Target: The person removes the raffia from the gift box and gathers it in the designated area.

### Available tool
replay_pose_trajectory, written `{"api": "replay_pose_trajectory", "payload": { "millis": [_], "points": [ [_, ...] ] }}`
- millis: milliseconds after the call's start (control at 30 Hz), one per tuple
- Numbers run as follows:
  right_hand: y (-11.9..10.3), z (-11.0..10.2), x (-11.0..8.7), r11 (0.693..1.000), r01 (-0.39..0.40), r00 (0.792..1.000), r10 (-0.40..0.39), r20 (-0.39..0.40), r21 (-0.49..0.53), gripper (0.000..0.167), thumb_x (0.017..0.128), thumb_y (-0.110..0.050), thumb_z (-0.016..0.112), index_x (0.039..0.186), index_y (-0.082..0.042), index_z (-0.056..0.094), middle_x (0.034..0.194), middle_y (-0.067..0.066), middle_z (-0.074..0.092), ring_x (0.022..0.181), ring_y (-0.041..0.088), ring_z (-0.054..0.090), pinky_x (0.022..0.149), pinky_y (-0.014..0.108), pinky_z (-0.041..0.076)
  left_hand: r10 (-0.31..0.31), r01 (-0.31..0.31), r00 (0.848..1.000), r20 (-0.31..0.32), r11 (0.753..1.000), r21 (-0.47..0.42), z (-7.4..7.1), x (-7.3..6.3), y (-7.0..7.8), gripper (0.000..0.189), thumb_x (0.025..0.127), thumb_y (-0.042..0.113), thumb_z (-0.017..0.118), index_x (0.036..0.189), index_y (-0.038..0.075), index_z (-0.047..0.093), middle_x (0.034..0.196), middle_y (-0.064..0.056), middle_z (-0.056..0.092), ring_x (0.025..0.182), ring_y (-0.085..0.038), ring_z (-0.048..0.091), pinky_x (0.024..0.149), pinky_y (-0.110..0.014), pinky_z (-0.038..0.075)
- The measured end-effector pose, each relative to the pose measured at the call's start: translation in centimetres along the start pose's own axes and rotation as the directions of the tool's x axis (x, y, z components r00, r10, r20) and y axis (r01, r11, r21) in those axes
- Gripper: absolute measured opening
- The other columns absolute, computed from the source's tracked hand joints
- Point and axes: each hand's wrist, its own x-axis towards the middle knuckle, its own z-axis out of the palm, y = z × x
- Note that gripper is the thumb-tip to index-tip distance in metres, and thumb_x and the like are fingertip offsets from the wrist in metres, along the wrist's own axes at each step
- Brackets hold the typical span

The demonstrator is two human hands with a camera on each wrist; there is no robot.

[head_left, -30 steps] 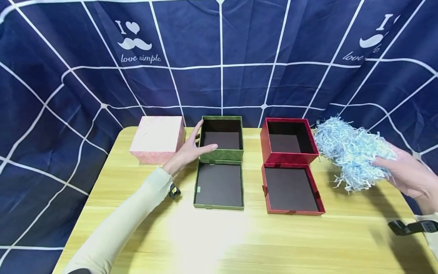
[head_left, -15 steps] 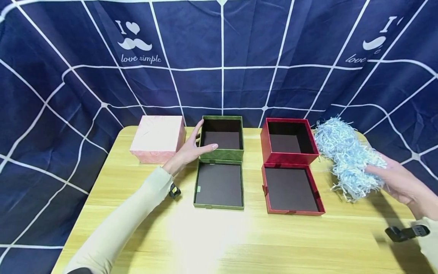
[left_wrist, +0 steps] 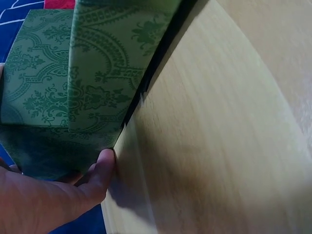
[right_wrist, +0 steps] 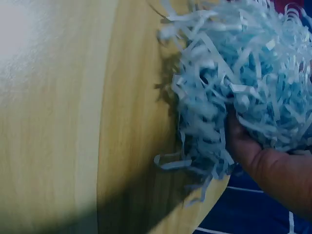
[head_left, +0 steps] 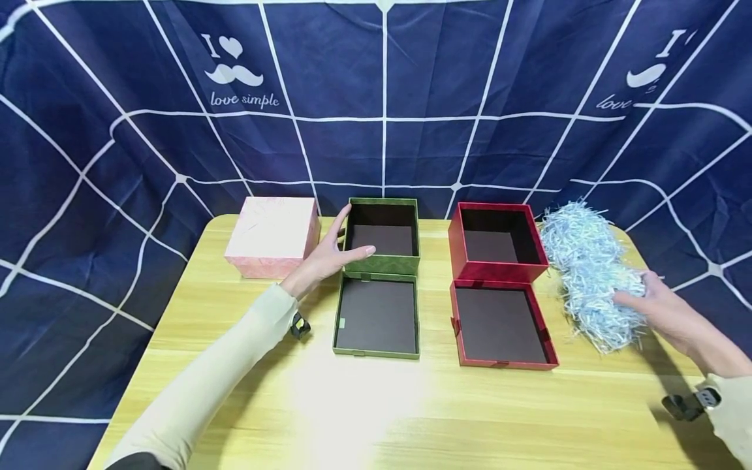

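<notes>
Two hands at work, well apart. Right hand grasps the near part of a pale blue heap of shredded paper, thumb sunk into the strands. The heap lies mostly beyond and left of that grip, toward the right edge of the table. Left hand holds the green box round its near left corner, thumb over the front wall, forefinger up along the side.

Handling, my judgement: paper very light, springy, loose, hard to break but quick to shed strands; best taken deep in the middle with the whole hand. Box looks like stiff card, light, likely to slide if pushed; hold by the walls.

Green lid lies just nearer than the left grip's box, inside up. Pink box left of that grip, closed. Between the hands, red box, open, its red lid in front.

Surface: pale wood grain, glare between the grips. Beyond both hands, navy cloth with white grid lines hangs round the back and sides
</notes>
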Motion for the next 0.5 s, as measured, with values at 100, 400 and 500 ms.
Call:
{"api": "replay_pose_trajectory", "payload": {
  "millis": [100,400,500],
  "points": [
    [-0.8,0.4,-0.1,0.995,-0.008,0.999,0.004,-0.040,-0.104,0.084,0.118,-0.023,0.043,0.158,0.022,-0.016,0.161,0.048,-0.026,0.153,0.051,-0.026,0.127,0.042,-0.008,-0.004,0.004,1.000,-0.007,1.000,-0.010,0.1,-0.1,0.0,0.112,0.093,0.044,0.088,0.174,0.048,0.011,0.181,0.005,0.009,0.165,-0.027,0.010,0.127,-0.063,0.020],
    [-2.5,1.8,-0.4,0.961,-0.042,0.992,0.008,-0.123,-0.272,0.089,0.113,-0.029,0.053,0.157,0.026,-0.001,0.154,0.059,-0.003,0.147,0.073,-0.004,0.120,0.078,0.006,0.005,-0.004,0.999,-0.054,1.000,0.010,0.2,-0.5,0.7,0.112,0.092,0.041,0.090,0.176,0.037,0.016,0.181,-0.002,0.015,0.163,-0.032,0.017,0.127,-0.059,0.024],
    [-2.9,1.5,-0.7,0.956,-0.041,0.995,0.012,-0.099,-0.291,0.087,0.114,-0.029,0.051,0.158,0.025,-0.001,0.156,0.058,-0.004,0.147,0.074,-0.003,0.116,0.084,0.008,0.019,-0.017,0.999,-0.050,0.999,0.039,0.3,-0.7,1.0,0.110,0.093,0.041,0.089,0.177,0.032,0.017,0.181,-0.002,0.016,0.164,-0.030,0.016,0.128,-0.058,0.020]
  ]
}}
